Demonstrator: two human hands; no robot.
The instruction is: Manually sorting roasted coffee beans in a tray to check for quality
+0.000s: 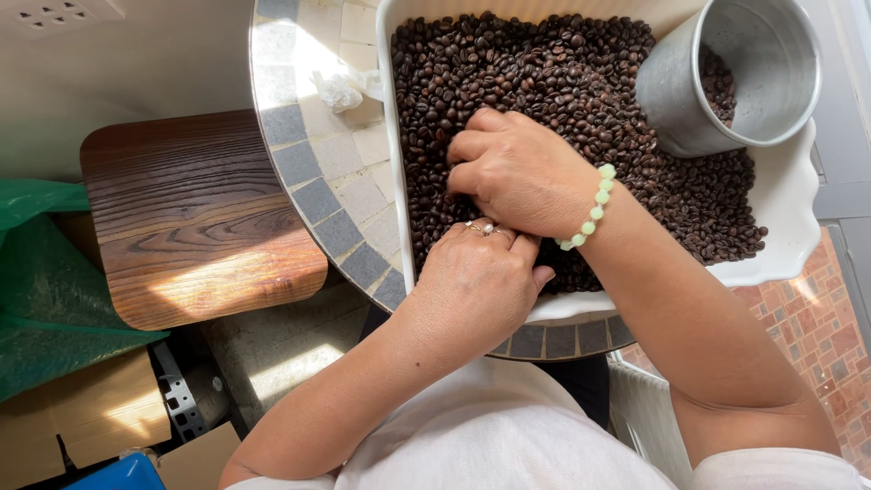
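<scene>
On the round mosaic-edged table (pixel 308 172), a white rectangular dish (pixel 780 218) is sitting heaped with dark roasted coffee beans (pixel 535 73), and a metal cup (pixel 726 82) is lying tilted in its far right corner with a few beans inside. Both hands are working in the near part of the dish: the right hand (pixel 522 172), wearing a pale green bead bracelet (pixel 592 207), is curling its fingers down into the beans, while the left hand (pixel 476 281) is pressing against it at the dish's near rim, fingers tucked under, so I cannot tell what it is gripping.
</scene>
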